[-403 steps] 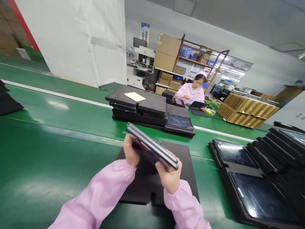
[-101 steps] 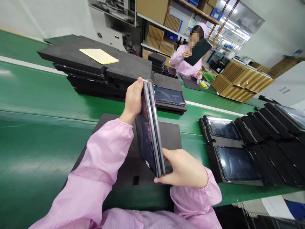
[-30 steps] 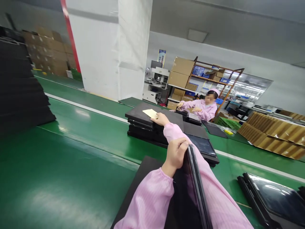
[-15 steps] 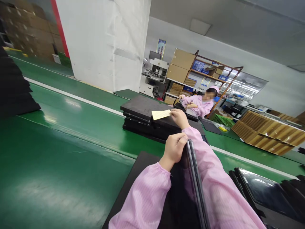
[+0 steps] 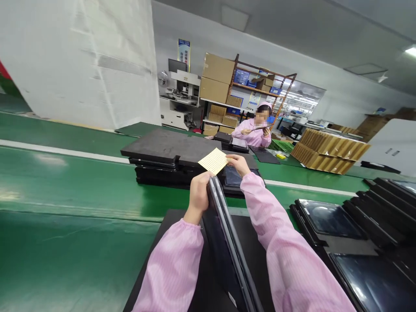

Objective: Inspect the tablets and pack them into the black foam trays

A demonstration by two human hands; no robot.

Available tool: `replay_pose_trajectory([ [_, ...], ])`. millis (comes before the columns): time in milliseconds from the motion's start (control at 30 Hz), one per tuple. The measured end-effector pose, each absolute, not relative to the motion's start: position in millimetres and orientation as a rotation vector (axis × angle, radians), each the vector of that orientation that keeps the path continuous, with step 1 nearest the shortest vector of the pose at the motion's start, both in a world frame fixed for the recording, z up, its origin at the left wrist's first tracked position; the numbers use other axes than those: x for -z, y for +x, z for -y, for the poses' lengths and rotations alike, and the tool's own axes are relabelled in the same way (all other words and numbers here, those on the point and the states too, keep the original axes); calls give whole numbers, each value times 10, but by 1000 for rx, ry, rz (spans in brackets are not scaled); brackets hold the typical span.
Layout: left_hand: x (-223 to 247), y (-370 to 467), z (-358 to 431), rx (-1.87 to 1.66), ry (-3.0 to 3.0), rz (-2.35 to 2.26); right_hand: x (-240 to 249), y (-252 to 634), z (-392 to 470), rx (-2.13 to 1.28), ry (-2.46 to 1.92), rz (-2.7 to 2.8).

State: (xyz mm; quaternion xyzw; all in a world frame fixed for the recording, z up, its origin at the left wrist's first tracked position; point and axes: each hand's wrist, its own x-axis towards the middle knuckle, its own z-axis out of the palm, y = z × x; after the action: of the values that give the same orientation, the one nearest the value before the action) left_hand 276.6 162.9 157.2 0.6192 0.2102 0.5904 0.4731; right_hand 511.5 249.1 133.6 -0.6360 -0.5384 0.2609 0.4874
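My left hand (image 5: 199,194) is closed around the top end of two thin dark tablets (image 5: 231,242), held on edge face to face above a black foam pad (image 5: 251,234). Between the fingers of my right hand (image 5: 238,164) is a corner of a pale yellow sticker sheet (image 5: 212,160) with rows of tiny dark marks. The sheet is tilted toward me just above the tablets' top end; whether my left thumb touches it I cannot tell. Behind it lies a stack of black foam trays (image 5: 156,149), with a dark screen (image 5: 235,177) at its right end.
To the right are black foam trays (image 5: 344,245) holding dark-screened tablets (image 5: 331,218). A green work surface (image 5: 81,182) with a white line runs across. Beyond it a co-worker (image 5: 251,130) in pink holds a flat dark device. Cardboard dividers (image 5: 328,151) stand at the far right.
The view has swung right. My right hand has drawn the sticker sheet nearer to the tablets and turned its face toward me. The co-worker has lifted a device.
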Motion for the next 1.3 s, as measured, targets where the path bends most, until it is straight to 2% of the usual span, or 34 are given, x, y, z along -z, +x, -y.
replay_pose_trajectory([
  [600,-1541,2801,-1671,-1449,1494,-580,-1205,4955,-2520,-799,-1393,1073],
  [1033,-1542,2803,-1654,-1429,1472,-555,-1196,4862,-2541,-719,-1385,1019],
  [1300,-1539,2807,-1665,-1437,1468,-530,-1284,4792,-2589,-785,-1365,986],
])
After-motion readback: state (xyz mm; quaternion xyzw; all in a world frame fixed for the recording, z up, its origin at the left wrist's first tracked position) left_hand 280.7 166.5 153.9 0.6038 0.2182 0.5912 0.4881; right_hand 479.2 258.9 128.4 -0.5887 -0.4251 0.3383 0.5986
